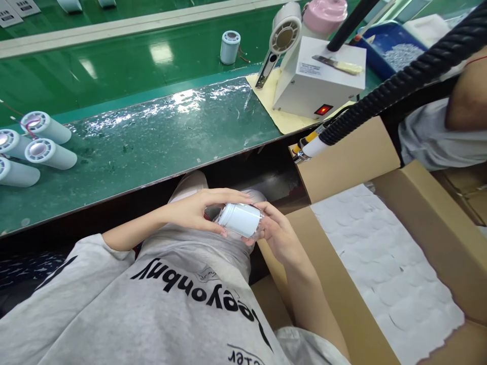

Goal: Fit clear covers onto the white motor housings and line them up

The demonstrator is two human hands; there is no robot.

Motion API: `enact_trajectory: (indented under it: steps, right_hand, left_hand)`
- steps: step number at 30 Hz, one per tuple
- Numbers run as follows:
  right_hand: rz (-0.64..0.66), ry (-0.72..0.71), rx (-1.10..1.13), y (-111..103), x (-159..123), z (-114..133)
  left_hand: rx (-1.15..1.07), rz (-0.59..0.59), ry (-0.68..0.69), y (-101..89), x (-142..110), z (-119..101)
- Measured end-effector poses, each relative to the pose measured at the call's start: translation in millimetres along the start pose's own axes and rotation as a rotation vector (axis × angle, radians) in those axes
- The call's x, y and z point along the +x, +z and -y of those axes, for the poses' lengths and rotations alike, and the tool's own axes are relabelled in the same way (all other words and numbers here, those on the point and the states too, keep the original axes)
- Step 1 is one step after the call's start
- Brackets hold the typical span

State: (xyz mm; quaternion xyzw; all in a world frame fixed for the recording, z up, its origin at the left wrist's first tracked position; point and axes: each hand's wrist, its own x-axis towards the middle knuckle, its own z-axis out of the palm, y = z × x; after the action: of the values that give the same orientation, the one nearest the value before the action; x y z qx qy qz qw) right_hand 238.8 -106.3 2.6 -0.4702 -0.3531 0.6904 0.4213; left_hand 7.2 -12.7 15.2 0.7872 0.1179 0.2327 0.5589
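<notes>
Above my lap I hold a pale blue cylinder [240, 219] with a glossy clear plastic cover around it. My left hand [203, 209] grips its left end, thumb below and fingers along the top. At the other end my right hand [276, 230] is wrapped round the cylinder, its fingers on the clear plastic. What lies under my right palm is hidden. Similar pale blue cylinders with round slotted ends [53, 153] lie in a group on the left of the green bench, some with thin wires.
Along the bench edge [167, 172] runs a green work surface. A white box [323, 76] with a lit red switch stands there beside a handheld fan [283, 38]. One cylinder [230, 48] stands upright behind. A black hose [395, 76] crosses above an open carton [342, 274] at right. Another person's arm [467, 101] shows.
</notes>
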Motion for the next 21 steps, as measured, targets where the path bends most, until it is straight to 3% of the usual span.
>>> enact_trajectory:
  steps: [9, 21]
  right_hand:
    - [0.104, 0.169, 0.133, 3.0, 3.7, -1.3]
    - [0.242, 0.352, 0.244, 3.5, 6.7, -6.0]
  left_hand:
    - [-0.033, 0.02, -0.064, 0.3, -0.4, 0.9]
    - [-0.036, 0.006, -0.047, 4.6, -1.7, 3.6]
